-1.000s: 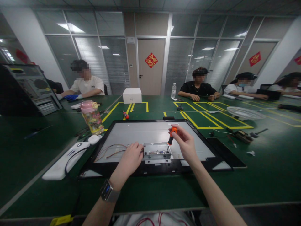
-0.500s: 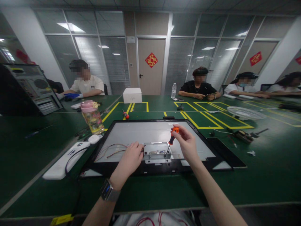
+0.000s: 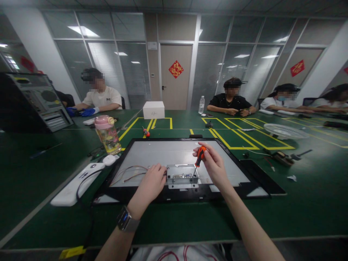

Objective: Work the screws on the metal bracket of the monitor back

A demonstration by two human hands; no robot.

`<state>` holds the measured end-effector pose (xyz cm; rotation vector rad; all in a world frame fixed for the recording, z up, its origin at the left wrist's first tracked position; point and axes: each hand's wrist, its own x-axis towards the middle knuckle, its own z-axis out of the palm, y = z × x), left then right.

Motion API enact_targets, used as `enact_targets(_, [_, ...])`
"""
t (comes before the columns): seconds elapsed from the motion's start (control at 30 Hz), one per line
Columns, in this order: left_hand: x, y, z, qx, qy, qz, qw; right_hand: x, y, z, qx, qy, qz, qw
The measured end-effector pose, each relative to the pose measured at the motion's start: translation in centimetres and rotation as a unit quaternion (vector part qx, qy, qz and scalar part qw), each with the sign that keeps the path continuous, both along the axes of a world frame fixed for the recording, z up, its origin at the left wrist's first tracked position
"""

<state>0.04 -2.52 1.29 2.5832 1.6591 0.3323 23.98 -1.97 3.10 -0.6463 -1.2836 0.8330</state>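
Note:
My right hand [image 3: 216,167] grips a small orange and black screwdriver [image 3: 200,156] by its handle, index finger raised toward the top. The shaft slants down and its tip meets the right part of a silver metal box [image 3: 178,170] with connectors along its front side. At the box's left end, my left hand [image 3: 152,179] is closed with its fingertips against it, partly hidden. The box sits on the grey back of a flat display panel [image 3: 154,148] with a black frame. Thin wires [image 3: 130,169] run left from beside my left hand.
On the left are a white power strip [image 3: 77,186], a pink-lidded bottle [image 3: 107,136] and a computer case [image 3: 40,101]. A black slab [image 3: 262,177] lies right of the panel. Beyond stand a white box [image 3: 153,110] and several seated people [image 3: 231,101].
My right fingers have shifted around the screwdriver handle, while its tip stays at the same spot. My left hand keeps its place. A co-worker's gloved hands at the left have moved apart.

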Motion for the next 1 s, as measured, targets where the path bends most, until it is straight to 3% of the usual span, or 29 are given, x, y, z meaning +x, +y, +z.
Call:
enact_targets(0.23, [-0.23,0.32,-0.47,0.003,0.001,-0.003,1.000,0.34,0.46,-0.09,-0.027,0.035,-0.038,0.998])
enact_targets(0.47, [-0.17,0.34,-0.44,0.005,0.011,-0.003,1.000,-0.01,0.23,0.27,-0.026,0.053,0.034,0.998])
enact_targets(0.67, [-0.18,0.34,-0.45,-0.001,0.006,-0.003,1.000,0.38,0.41,-0.16,-0.020,0.012,-0.046,0.999])
enact_targets(0.9, [-0.22,0.28,-0.42,-0.001,0.002,-0.001,1.000,0.29,0.23,0.13,-0.022,-0.001,-0.004,1.000])
enact_targets(1.0, [-0.25,0.31,-0.43,0.000,0.002,-0.005,1.000,0.13,0.10,0.47,-0.025,-0.007,-0.019,0.999])
